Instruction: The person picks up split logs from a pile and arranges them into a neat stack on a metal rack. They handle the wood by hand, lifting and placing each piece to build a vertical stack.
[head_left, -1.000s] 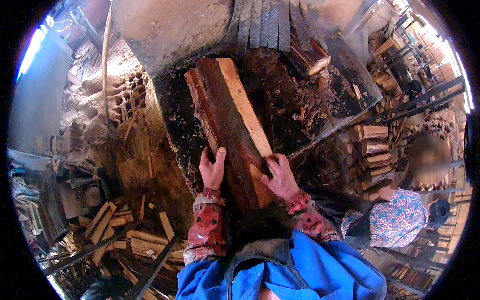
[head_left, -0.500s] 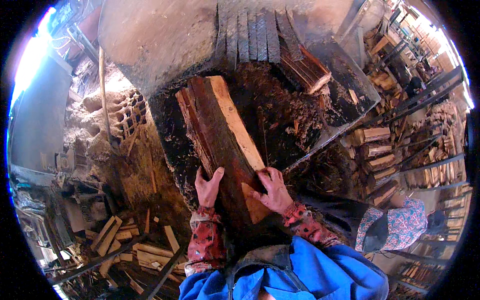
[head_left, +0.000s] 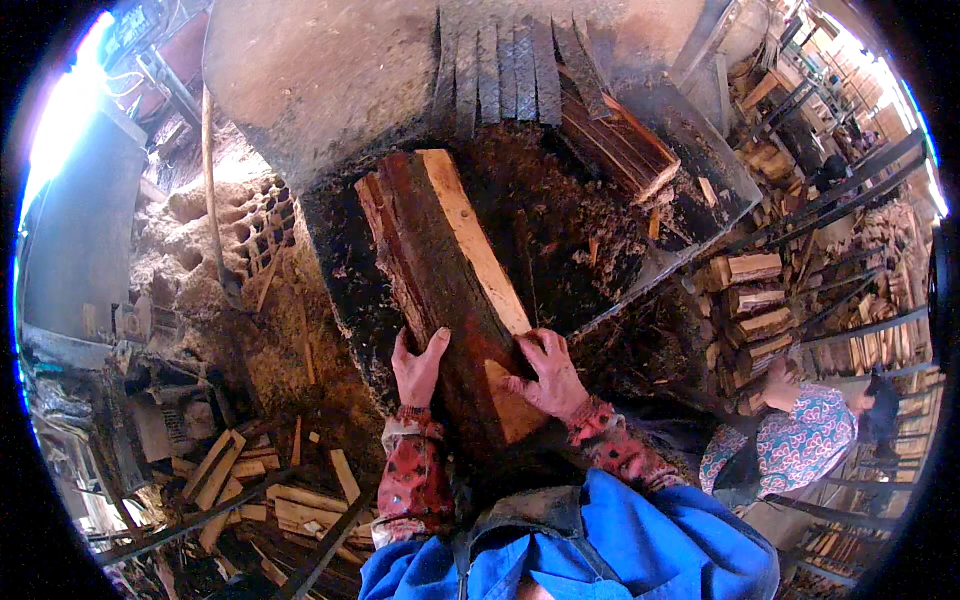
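Note:
A long, thick piece of split timber (head_left: 440,250) with dark bark and one pale sawn edge lies lengthwise in front of me. Its near end reaches close to my body. My left hand (head_left: 417,370) grips its left edge, thumb on top. On the opposite edge, my right hand (head_left: 552,380) curls its fingers around the wood beside a pale bare patch. Beneath the timber is a dark machine table (head_left: 560,220) covered with sawdust and bark bits. Farther off, a second, reddish-brown piece of timber (head_left: 622,145) rests partly under hanging dark strips (head_left: 510,75).
A metal edge (head_left: 660,275) bounds the table on the right. Sawdust heaps (head_left: 225,235) lie to the left, and loose offcuts (head_left: 225,480) at lower left. Stacked timber (head_left: 755,300) stands on the right, near a co-worker in a patterned top (head_left: 800,440).
The second piece of timber has shifted slightly right and nearer from the strips. The co-worker has moved, with a hand now showing by the stack. My hands and the timber they hold have barely moved.

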